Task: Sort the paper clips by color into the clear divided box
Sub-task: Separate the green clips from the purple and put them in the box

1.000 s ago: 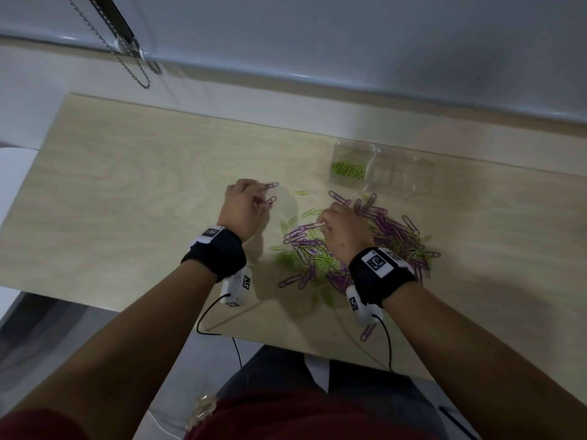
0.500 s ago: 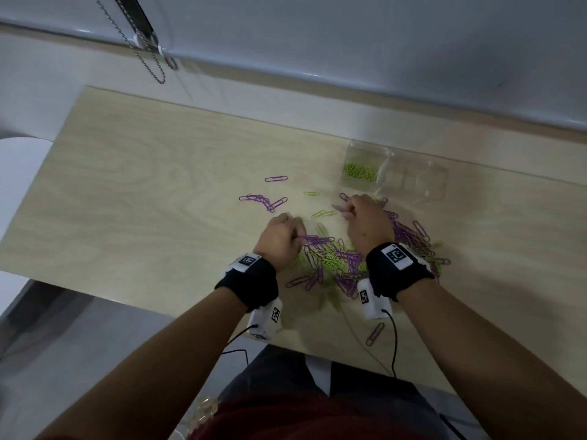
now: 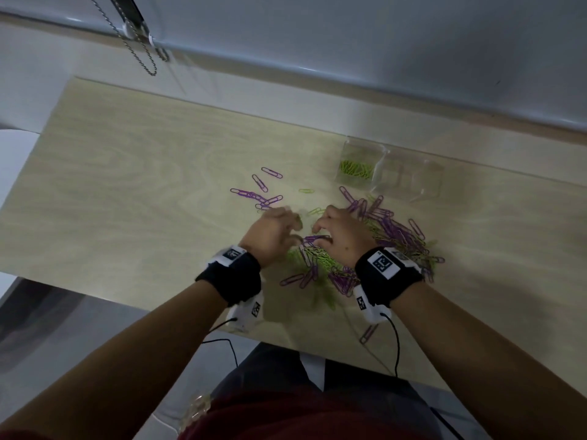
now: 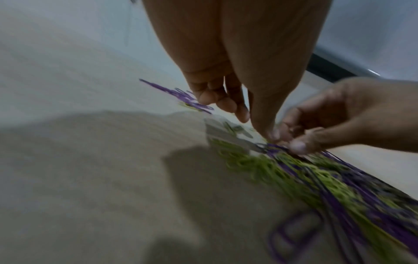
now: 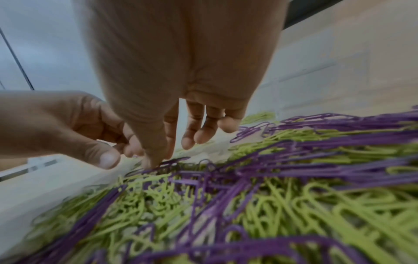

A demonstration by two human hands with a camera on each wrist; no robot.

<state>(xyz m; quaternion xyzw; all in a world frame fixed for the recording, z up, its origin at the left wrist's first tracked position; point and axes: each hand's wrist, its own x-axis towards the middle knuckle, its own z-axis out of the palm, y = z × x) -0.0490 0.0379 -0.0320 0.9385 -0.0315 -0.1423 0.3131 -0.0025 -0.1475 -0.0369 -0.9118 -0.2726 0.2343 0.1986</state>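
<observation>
Mid-frame, our left hand (image 3: 272, 234) and right hand (image 3: 342, 234), fingers curled, pick at the clip pile (image 3: 374, 249); pinch unclear.

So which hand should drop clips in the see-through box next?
Probably the right hand: the clear divided plastic box sits on its side of the pile of purple and green paper clips; the left hand is farther away.

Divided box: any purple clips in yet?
None visible. The clear divided box shows only green clips in its left compartment; the others look empty.
</observation>
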